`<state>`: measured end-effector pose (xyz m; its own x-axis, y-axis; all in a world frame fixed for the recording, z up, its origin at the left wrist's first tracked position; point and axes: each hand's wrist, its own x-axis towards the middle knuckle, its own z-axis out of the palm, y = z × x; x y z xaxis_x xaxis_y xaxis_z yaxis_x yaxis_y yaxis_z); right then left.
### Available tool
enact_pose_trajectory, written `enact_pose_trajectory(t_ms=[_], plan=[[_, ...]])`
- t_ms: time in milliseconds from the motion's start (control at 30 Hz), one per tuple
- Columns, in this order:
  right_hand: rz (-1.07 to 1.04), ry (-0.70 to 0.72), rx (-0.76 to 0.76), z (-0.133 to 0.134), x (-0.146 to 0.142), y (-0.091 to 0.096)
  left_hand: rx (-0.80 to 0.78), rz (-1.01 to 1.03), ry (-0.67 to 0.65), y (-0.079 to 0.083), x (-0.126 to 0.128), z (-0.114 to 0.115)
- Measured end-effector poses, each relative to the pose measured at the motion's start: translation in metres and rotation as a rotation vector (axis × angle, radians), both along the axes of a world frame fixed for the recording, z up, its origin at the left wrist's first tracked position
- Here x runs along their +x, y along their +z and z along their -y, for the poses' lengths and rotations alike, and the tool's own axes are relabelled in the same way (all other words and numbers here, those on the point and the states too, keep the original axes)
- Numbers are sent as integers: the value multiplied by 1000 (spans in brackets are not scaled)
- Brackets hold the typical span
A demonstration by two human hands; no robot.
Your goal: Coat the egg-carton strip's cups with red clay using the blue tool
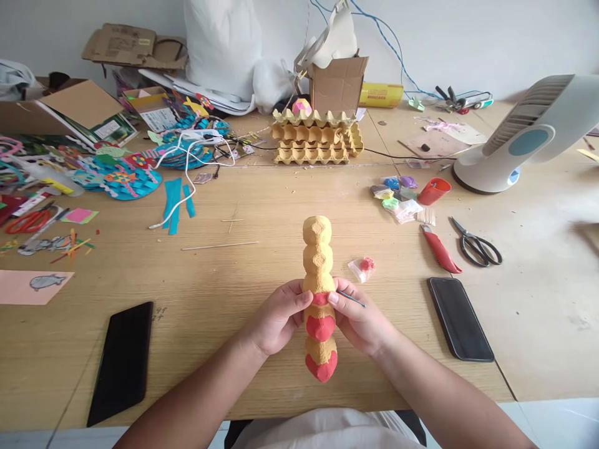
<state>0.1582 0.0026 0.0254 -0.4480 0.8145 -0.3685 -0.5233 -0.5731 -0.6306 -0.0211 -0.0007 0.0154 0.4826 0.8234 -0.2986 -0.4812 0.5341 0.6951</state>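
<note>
Carton strip [320,300] gripped by both edges, between left hand [279,317] and right hand [361,321]. Blue stick [354,299] also held in the right

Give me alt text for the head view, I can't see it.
Left hand and right hand hold a bumpy yellow strip partly covered in red, over a wooden table. A phone, black scissors and a white fan are to the right.

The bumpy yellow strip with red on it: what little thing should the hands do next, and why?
Maybe gently press the top red patch outward: it looks smaller than the two lower red patches, and the left hand and right hand each have a thumb at its edge.
</note>
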Motion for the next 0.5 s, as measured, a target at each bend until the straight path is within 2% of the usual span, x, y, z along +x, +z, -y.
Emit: enact_pose_trajectory(t_ms=[500], plan=[[-62,25,-29,-3,0,0,-83,59,15,1,-1,-1]])
